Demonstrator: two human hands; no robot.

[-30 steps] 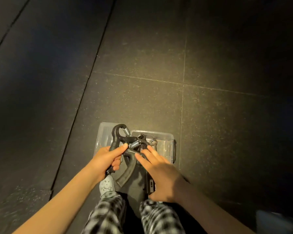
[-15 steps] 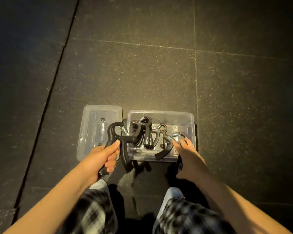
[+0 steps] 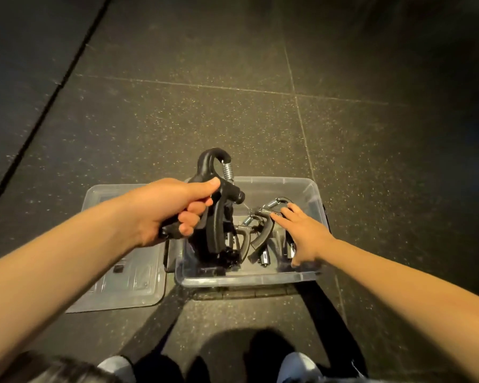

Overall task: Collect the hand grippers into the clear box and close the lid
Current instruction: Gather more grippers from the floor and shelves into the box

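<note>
Clear box (image 3: pixel 260 280) on floor (image 3: pixel 205 106), lid (image 3: pixel 127 286) off at its left.
Left hand (image 3: pixel 163 214) grasps black gripper (image 3: pixel 215 172) over box; right hand (image 3: pixel 304 233), fingers straight, touches boxed gripper (image 3: pixel 262 240).

The hand grippers (image 3: pixel 219 217) looked like matt black plastic with shiny metal springs (image 3: pixel 228 170), the clear box (image 3: pixel 310 189) was glossy see-through plastic, floor (image 3: pixel 205 111) was rough and speckled.

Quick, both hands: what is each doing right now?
Left hand: holding a black spring-loaded hand gripper above the clear plastic box.
Right hand: open, straight fingers touching another black hand gripper inside that box.
</note>
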